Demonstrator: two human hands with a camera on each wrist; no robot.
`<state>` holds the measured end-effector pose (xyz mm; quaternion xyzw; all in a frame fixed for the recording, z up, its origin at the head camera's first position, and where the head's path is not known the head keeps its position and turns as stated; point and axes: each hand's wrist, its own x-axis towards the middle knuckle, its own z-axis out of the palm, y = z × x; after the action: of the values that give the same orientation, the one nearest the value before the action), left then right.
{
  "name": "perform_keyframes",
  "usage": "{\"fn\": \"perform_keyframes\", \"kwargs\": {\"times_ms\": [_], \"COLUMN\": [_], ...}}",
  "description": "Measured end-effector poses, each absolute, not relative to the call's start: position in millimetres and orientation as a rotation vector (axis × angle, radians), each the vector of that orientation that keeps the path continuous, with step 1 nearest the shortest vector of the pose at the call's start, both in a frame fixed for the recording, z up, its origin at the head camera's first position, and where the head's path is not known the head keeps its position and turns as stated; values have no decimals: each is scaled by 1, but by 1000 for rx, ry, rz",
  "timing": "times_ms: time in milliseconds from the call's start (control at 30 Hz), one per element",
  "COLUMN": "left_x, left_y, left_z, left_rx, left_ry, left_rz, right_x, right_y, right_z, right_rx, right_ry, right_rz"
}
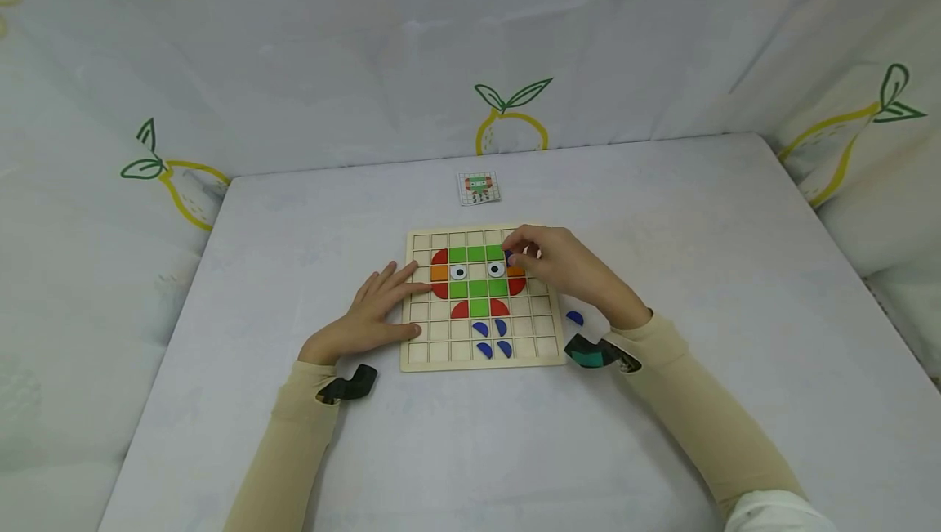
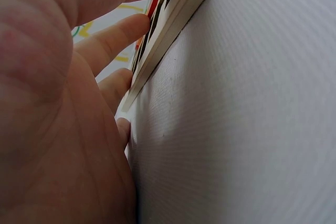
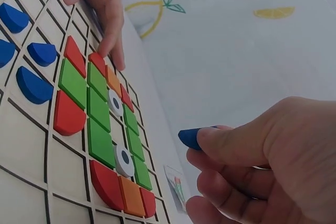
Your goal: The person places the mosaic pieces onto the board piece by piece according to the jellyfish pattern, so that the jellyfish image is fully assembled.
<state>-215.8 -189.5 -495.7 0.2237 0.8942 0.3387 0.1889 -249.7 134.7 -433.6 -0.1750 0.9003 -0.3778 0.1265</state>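
A square wooden grid board (image 1: pixel 434 352) lies on the table, bearing a face-like pattern of green squares (image 1: pixel 478 288), red rounded pieces (image 1: pixel 459 310), orange squares (image 1: pixel 439 272) and two eye discs (image 1: pixel 496 269). Several blue rounded pieces (image 1: pixel 483 349) sit in its lower cells. Fingers spread, my left hand (image 1: pixel 367 315) rests on the board's left edge. Over the upper right of the pattern, my right hand (image 1: pixel 562 262) pinches a blue rounded piece (image 3: pixel 190 137) between thumb and forefinger; the right wrist view shows this piece held apart from the board.
Behind the board lies a small printed pattern card (image 1: pixel 479 188). One more blue piece (image 1: pixel 575 318) lies on the white tabletop (image 1: pixel 735 270), just right of the board beside my right wrist. A lemon-print cloth (image 1: pixel 412 66) hangs along the table's far edge.
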Motion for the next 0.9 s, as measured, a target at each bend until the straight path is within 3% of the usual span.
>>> {"fn": "perform_keyframes", "kwargs": {"times_ms": [900], "left_x": [-216], "left_y": [-191], "left_z": [-497], "left_rx": [627], "left_ry": [2509], "left_rz": [942], "right_x": [-222], "right_y": [93], "right_z": [-446], "right_rx": [-736], "right_ry": [2570], "right_rz": [-869]}}
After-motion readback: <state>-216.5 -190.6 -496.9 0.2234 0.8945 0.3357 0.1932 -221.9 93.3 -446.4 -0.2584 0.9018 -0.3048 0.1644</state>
